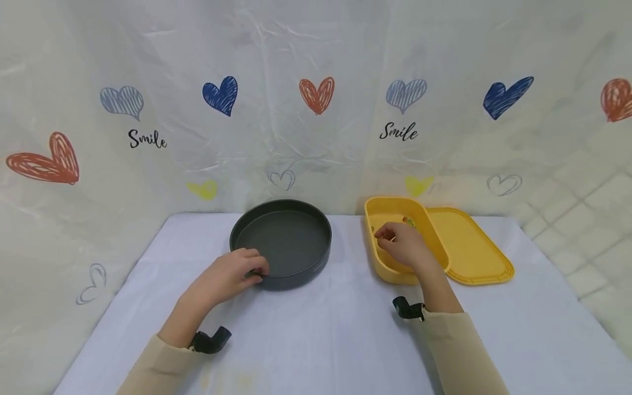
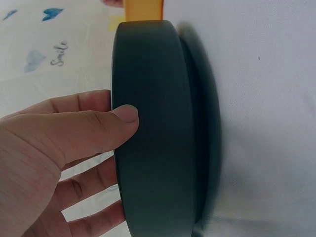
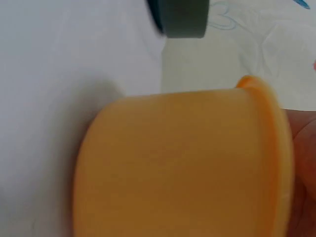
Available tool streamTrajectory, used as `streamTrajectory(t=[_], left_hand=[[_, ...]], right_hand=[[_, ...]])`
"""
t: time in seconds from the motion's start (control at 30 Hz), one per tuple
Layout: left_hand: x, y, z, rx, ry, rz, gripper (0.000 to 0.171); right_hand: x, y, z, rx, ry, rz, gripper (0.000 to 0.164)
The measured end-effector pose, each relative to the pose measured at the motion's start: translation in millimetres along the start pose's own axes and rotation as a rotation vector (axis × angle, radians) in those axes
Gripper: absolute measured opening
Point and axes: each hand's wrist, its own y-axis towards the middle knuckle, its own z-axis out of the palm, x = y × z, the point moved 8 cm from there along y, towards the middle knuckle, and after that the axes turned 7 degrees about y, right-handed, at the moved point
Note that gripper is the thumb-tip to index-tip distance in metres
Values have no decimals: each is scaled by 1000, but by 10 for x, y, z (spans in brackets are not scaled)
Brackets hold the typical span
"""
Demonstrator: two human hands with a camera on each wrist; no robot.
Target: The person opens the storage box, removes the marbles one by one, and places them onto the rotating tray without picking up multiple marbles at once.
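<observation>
A dark round cake pan [image 1: 281, 241] sits on the white table, left of centre. My left hand [image 1: 236, 274] pinches its near rim; in the left wrist view the thumb [image 2: 126, 116] presses the outer wall while the fingers go behind the rim. To the right stands a yellow plastic container [image 1: 390, 206] with a few small colourful pieces [image 1: 408, 221] inside. My right hand [image 1: 402, 241] is over that container, fingers bent down into its opening. In the right wrist view the container's wall [image 3: 173, 163] hides the fingertips, so I cannot tell whether they hold a piece.
A flat yellow lid [image 1: 466, 244] lies on the table right against the container's right side. Behind the table hangs a pale curtain [image 1: 345, 142] printed with hearts and words. White cloth [image 1: 316, 340] covers the table.
</observation>
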Motion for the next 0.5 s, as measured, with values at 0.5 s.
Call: streamTrajectory(t=[0.5], left_hand=[[-12, 1, 2, 14, 2, -6, 22]], right_hand=[[232, -51, -132, -60, 614, -70, 32]])
